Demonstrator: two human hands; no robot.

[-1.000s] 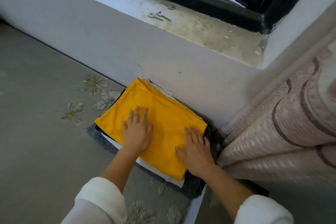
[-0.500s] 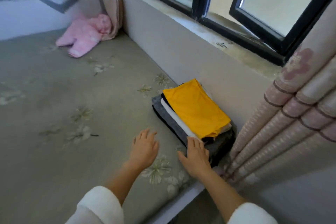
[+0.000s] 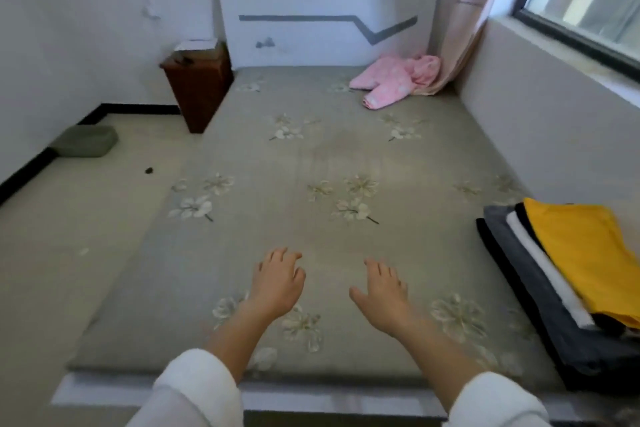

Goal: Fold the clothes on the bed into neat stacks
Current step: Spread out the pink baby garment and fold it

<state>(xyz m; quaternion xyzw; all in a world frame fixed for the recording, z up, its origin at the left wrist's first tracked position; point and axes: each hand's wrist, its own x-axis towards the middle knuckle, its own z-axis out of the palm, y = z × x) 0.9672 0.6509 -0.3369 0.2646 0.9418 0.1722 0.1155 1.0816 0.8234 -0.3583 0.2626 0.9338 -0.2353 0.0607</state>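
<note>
A stack of folded clothes (image 3: 540, 295) lies at the bed's right edge against the wall, dark and white layers below, a yellow garment (image 3: 585, 253) on top. A crumpled pink garment (image 3: 394, 80) sits unfolded in the far right corner of the bed (image 3: 311, 166). My left hand (image 3: 277, 281) and my right hand (image 3: 381, 291) hover over the near part of the grey flowered sheet, fingers relaxed and slightly curled, holding nothing. Both hands are well left of the stack.
A brown wooden cabinet (image 3: 197, 80) stands at the bed's far left corner. A green cushion (image 3: 86, 140) lies on the floor to the left. A curtain (image 3: 460, 31) hangs by the window (image 3: 588, 10) on the right wall.
My hands left the yellow garment and moved off the stack to the middle of the bed. The view swung left, so the stack now sits at the right edge.
</note>
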